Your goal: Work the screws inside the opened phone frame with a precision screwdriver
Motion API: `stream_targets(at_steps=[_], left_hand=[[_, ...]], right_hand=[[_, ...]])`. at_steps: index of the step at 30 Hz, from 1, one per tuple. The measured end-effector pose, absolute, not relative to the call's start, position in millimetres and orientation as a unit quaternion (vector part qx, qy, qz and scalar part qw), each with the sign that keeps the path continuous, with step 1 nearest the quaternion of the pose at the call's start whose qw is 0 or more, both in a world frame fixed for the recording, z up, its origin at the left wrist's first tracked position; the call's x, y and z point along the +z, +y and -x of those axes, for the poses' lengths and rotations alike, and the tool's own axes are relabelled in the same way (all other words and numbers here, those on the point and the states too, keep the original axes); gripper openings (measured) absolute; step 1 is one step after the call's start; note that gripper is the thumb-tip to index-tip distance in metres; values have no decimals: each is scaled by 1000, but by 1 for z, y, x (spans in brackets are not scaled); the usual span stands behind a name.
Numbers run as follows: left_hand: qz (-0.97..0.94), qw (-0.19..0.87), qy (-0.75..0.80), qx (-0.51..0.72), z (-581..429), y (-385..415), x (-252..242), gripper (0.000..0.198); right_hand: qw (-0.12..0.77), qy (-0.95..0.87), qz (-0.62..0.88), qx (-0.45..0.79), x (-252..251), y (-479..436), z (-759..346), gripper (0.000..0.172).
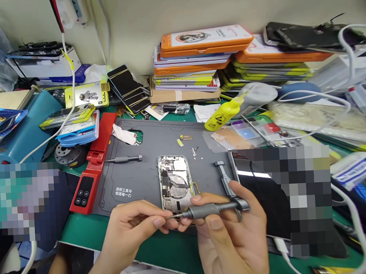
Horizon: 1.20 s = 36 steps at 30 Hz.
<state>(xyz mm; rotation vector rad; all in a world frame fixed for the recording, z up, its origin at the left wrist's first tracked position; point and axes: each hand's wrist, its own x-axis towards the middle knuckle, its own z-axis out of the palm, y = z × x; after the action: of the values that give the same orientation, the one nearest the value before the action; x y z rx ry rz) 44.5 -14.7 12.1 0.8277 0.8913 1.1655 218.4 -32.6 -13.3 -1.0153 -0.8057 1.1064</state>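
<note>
A grey precision screwdriver (205, 210) lies level across my right hand (230, 228), whose fingers close round its handle. Thumb and forefinger of my left hand (141, 223) pinch the thin bit at its tip; anything small between them is hidden. Just beyond my hands an opened phone (174, 180) rests on the dark grey mat (146, 135), its inner parts showing. Beside the phone, a thin yellow loop (194, 187) sticks up behind my right fingers; I cannot tell whether they hold it. Another grey screwdriver (223, 173) lies to the right, partly behind my right hand.
A third screwdriver (124, 159) lies left on the mat by a red device (84, 193). Tiny parts (194, 150) are scattered beyond the phone. A yellow bottle (223, 114), stacked boxes (194, 63) and a dark tablet-like screen (259, 190) stand or lie around; a white cable (355, 226) hangs right.
</note>
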Motion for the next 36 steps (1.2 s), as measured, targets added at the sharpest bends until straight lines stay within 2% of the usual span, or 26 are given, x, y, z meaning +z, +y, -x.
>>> stream_targets(at_steps=[7, 17, 29, 33, 36], left_hand=[[-359, 672, 389, 518, -44, -15, 11, 7], [-357, 681, 377, 517, -44, -16, 10, 7], [-372, 669, 386, 516, -43, -17, 9, 8], [-387, 632, 407, 535, -44, -18, 8, 6], [-413, 594, 437, 534, -43, -19, 7, 7]], right_hand=[[696, -335, 442, 455, -7, -25, -207, 41], [666, -313, 429, 523, -5, -26, -214, 38], [622, -270, 443, 587, -15, -32, -223, 52], [621, -267, 442, 590, -12, -30, -221, 49], [634, -275, 444, 571, -8, -26, -217, 41]])
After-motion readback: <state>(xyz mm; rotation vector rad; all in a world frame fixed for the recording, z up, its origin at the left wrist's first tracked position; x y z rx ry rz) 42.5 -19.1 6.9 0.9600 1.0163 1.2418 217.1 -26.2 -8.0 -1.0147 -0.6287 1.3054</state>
